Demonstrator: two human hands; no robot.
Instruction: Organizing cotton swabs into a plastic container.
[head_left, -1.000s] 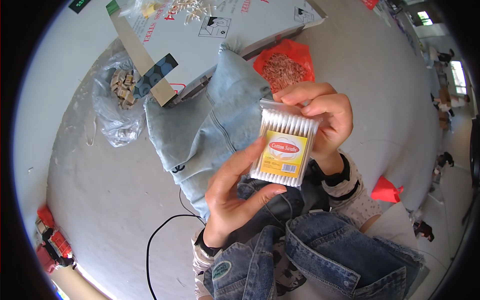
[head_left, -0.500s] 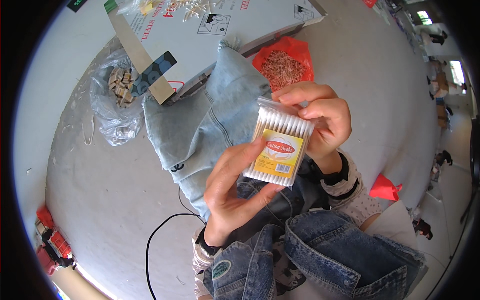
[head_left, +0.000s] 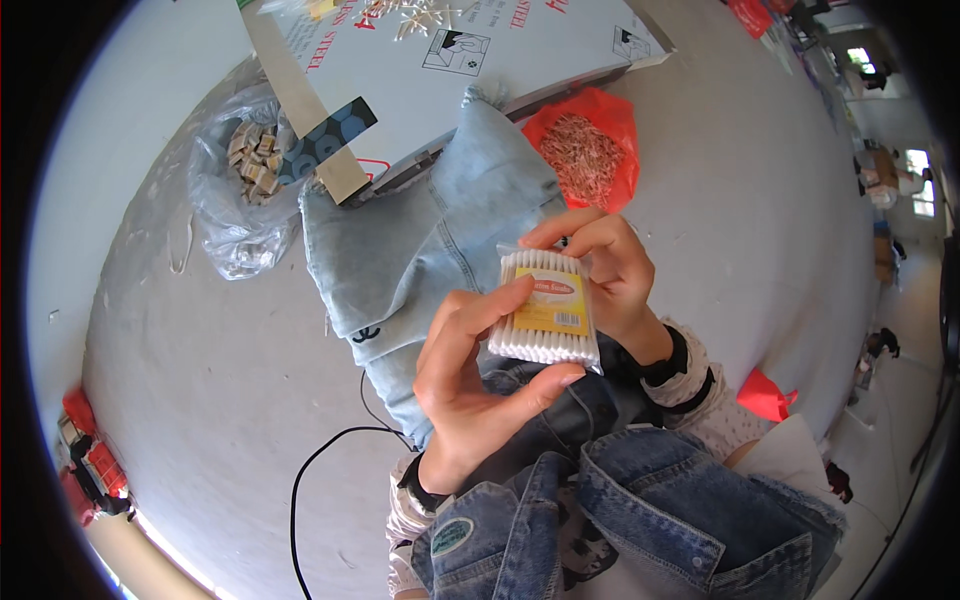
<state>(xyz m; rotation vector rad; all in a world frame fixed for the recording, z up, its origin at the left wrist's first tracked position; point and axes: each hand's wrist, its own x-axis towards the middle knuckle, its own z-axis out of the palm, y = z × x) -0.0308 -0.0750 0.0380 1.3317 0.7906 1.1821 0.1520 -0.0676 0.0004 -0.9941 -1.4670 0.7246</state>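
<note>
Between my hands is a clear plastic packet of cotton swabs (head_left: 547,312) with white tips and a yellow and red label. My left hand (head_left: 465,385) grips its left side, forefinger across the front and thumb under the lower edge. At the upper right, my right hand (head_left: 612,268) pinches the top of the packet; part of those fingers is hidden behind it. The packet tilts, so its lower row of tips faces me. Light blue denim cloth (head_left: 425,250) lies behind and below it.
A red bag (head_left: 622,145) full of loose swabs sits beyond my right hand. A clear plastic bag (head_left: 235,225) of packed swabs stands left of the printed table (head_left: 530,75). Loose swabs (head_left: 408,18) lie on the table. A black cable (head_left: 297,490) curves along the floor.
The packet has come lower and slightly left, and has tipped so its bottom tips show more. My right hand moved down with it. Both hands still grip it.
</note>
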